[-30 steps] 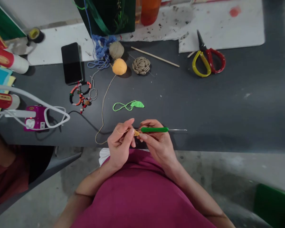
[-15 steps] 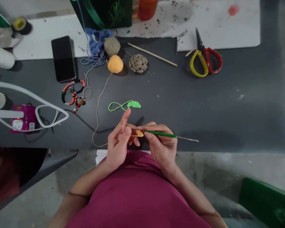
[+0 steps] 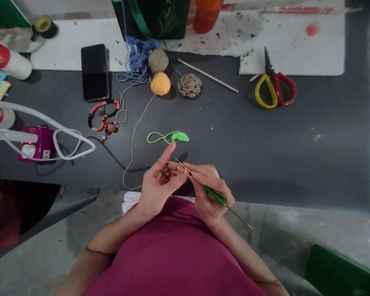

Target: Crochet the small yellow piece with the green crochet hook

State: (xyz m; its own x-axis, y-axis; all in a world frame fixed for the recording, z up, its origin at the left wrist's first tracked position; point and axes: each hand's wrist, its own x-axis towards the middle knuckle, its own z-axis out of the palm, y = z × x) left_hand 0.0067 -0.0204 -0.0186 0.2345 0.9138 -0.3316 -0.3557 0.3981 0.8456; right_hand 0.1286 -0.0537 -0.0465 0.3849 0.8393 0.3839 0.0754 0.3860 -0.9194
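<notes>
Green hook: is pinched between right hand fingers
Orange yarn piece: is pinched by left hand fingertips, at the near edge of the table

A: What's the green stick, well this side of the orange yarn ball?
B: A crochet hook — green handle, with thin steel showing at both ends. It lies slantwise in the right hand, tip aimed up toward the ball.
A: And near the tip?
B: A tiny orange crochet piece, pinched in the left hand and touching the hook's shaft.
A: Joined to the ball?
B: By a pale strand — it leaves the ball's near side, trails slack over the tabletop and curls at the edge. A taut stretch of it shows again at the hook's tip.
</notes>
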